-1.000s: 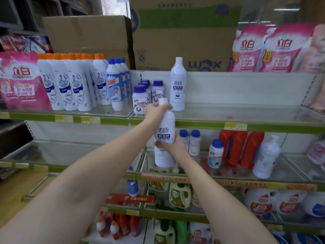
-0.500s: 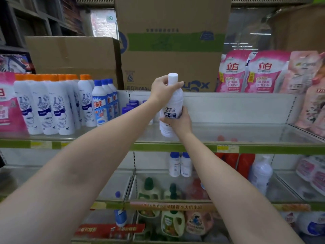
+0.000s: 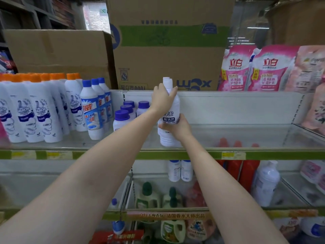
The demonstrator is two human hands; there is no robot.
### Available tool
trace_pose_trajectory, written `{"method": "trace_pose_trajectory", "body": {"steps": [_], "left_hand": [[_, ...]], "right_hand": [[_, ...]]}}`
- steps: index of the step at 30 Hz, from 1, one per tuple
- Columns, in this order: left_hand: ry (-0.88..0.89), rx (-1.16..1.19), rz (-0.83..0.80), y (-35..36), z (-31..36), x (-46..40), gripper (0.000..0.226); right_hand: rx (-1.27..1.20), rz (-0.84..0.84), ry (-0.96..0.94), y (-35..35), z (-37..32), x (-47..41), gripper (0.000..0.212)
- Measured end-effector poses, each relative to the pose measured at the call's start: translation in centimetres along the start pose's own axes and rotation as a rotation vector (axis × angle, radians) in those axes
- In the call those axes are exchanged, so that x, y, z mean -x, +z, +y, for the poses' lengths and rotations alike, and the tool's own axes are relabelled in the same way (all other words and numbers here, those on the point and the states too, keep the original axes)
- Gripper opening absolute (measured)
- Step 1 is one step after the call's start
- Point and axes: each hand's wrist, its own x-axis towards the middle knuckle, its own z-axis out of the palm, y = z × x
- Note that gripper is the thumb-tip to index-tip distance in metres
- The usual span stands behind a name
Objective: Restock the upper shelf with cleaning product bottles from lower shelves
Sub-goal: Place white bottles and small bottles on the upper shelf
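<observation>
Since the frame half a second earlier, the white bottle (image 3: 170,118) had come down from above the shelf edge, and its base now rested on, or sat just above, the upper shelf (image 3: 228,138); contact could not be confirmed. The left hand (image 3: 162,101) was wrapped around the bottle's neck and shoulder below the white cap, fingers curled against the plastic. The right hand (image 3: 176,126) gripped the bottle's lower body beneath the label, fingers pressed around it. The bottle stood upright near the shelf's front edge, just right of a cluster of short purple-capped bottles (image 3: 123,117). Farther left stood blue-capped bottles (image 3: 91,110) and orange-capped bottles (image 3: 40,110). Behind the shelf were cardboard boxes (image 3: 167,50), and to the right stood pink refill pouches (image 3: 253,69). The shelf surface right of the bottle lay bare.
</observation>
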Motion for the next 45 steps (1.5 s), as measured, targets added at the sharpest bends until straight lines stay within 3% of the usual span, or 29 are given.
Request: {"method": "trace_pose_trajectory", "body": {"steps": [3, 7, 15, 23, 29, 34, 36, 41, 45], "left_hand": [[-0.016, -0.236, 0.084, 1.4, 0.7, 0.3, 0.05], [0.023, -0.102, 0.081, 1.7, 0.1, -0.3, 0.048], [0.056, -0.091, 0.023, 0.1, -0.1, -0.3, 0.04], [0.052, -0.011, 0.179, 1.4, -0.5, 0.9, 0.048], [0.04, -0.085, 0.132, 0.4, -0.3, 2.1, 0.047], [-0.007, -0.171, -0.025, -0.1, -0.1, 4.4, 0.061], [-0.027, -0.24, -0.056, -0.6, -0.5, 5.6, 0.064], [-0.028, -0.287, -0.028, -1.5, -1.4, 8.5, 0.038], [-0.052, -0.293, -0.052, -2.2, -1.9, 10.2, 0.03]], "right_hand": [[-0.038, 0.014, 0.014, 0.0, 0.7, -0.4, 0.068], [-0.009, 0.022, 0.024, 0.5, 0.6, -0.5, 0.07], [0.088, 0.059, 0.041, 0.7, -0.6, 0.6, 0.066], [-0.023, 0.022, -0.01, 0.7, 0.3, 1.7, 0.059], [-0.06, 0.041, -0.016, 1.6, 0.8, 2.8, 0.064], [0.12, -0.036, 0.066, 1.2, 1.0, 3.4, 0.027], [0.068, -0.018, 0.096, 0.9, 1.5, 3.9, 0.015], [0.013, 0.028, 0.09, 0.1, 1.2, 6.3, 0.039], [0.018, 0.039, 0.094, -0.1, 1.0, 7.9, 0.032]]}}
